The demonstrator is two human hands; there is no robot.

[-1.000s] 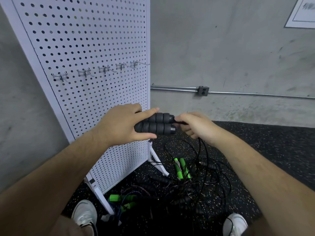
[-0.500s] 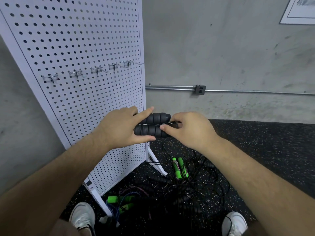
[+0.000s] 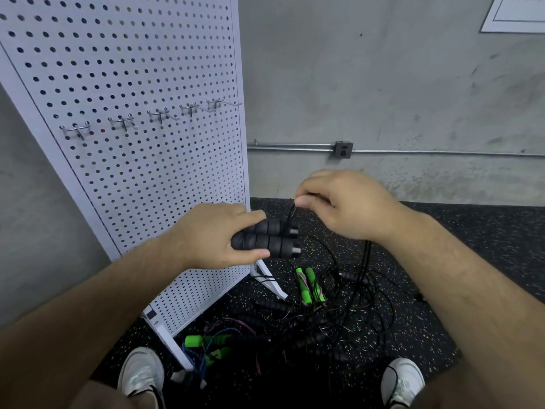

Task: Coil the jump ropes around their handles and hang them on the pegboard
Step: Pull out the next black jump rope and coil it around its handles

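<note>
In the head view, my left hand [image 3: 212,236] gripped the 2 black foam handles [image 3: 267,242] side by side, near the pegboard's [image 3: 132,84] right edge. My right hand [image 3: 342,206] pinched their black cord [image 3: 291,215] just above them. Other jump ropes [image 3: 339,317] lay tangled on the floor mat [image 3: 472,246].

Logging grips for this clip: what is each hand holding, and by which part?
The left hand grips the two black handles around their butt ends; the right hand pinches the black rope just above the handles.
</note>
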